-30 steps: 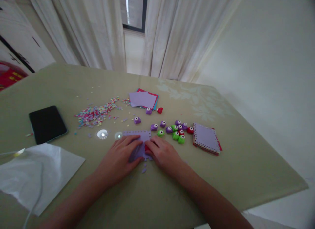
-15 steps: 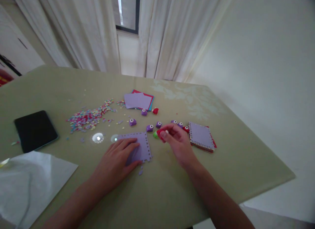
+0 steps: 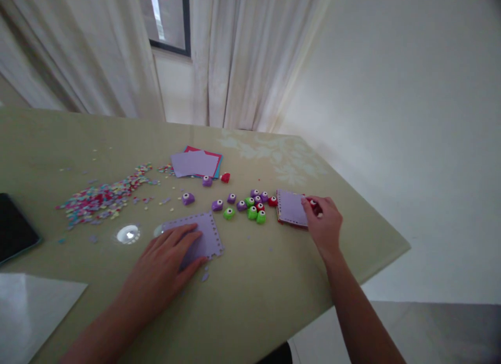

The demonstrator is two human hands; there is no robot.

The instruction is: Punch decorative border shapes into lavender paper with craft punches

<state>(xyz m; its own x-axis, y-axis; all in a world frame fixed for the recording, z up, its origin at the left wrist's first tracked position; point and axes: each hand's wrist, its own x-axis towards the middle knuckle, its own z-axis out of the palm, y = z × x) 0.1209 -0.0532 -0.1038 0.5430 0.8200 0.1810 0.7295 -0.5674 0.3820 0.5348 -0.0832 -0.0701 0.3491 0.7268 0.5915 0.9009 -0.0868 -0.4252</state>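
My left hand (image 3: 168, 254) lies flat, fingers stretched out, over a light purple paper card (image 3: 209, 233) whose edges are punched with small holes. At the right, my right hand (image 3: 324, 220) is closed around a small red craft punch (image 3: 313, 203), mostly hidden by the fingers. It is over the right side of a stack of edge-punched cards (image 3: 289, 207), purple on top. Left of that stack stand several small punches with white, eye-like tops: purple ones (image 3: 241, 205), green ones (image 3: 252, 213) and red ones (image 3: 273, 201).
Behind them lies a pile of purple, red and blue paper sheets (image 3: 191, 164). Colourful paper confetti (image 3: 105, 197) is heaped at the left. A black tablet or phone (image 3: 13, 228) and a white sheet (image 3: 35, 306) lie at the left edge. The table's right edge (image 3: 371, 207) runs beside a wall.
My right hand has moved right, from beside the punches to the card stack, with the red punch in its fingers. The view has swung right; my left hand stays on its card.
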